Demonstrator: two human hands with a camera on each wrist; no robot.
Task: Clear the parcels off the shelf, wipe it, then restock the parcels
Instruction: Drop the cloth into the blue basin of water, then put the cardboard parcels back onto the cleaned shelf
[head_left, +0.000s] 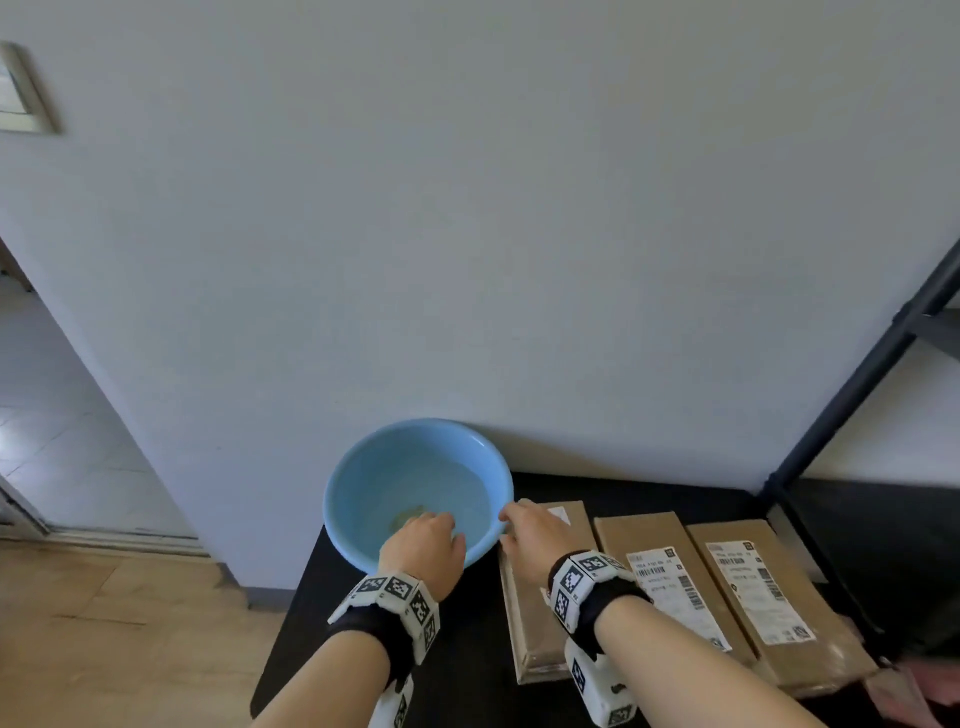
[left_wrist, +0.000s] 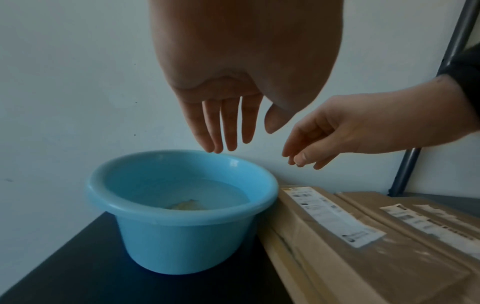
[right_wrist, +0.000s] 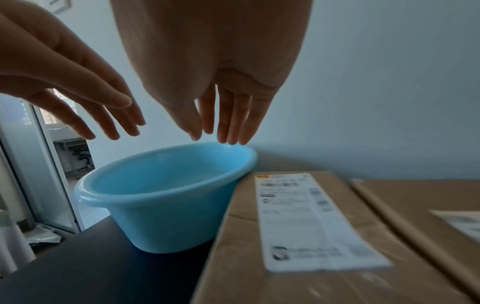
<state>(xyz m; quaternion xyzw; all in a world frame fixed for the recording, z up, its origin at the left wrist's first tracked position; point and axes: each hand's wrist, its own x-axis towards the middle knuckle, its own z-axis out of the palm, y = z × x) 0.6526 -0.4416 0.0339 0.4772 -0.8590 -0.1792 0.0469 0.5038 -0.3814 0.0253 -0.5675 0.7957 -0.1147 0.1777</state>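
Observation:
A light blue basin (head_left: 363, 478) holding water stands on a black surface (head_left: 457, 691) against the wall, with a yellowish cloth (head_left: 408, 514) sunk in it. Three brown parcels with white labels lie flat to its right: the nearest parcel (head_left: 530, 623), the middle parcel (head_left: 644, 530) and the right parcel (head_left: 779, 613). My left hand (head_left: 423, 543) hovers over the basin's near side, fingers straight and pointing down, holding nothing. My right hand (head_left: 532, 535) hangs above the basin's right rim and the nearest parcel (right_wrist: 298, 216), fingers relaxed and empty. Both hands stay clear of the water.
A dark metal shelf frame (head_left: 857, 384) rises at the right, with a shelf board (head_left: 940, 332) at the edge of view. A white wall stands close behind the basin. A doorway (head_left: 62, 441) opens on the left over wooden floor (head_left: 104, 623). Something pink (head_left: 904, 691) lies at the bottom right.

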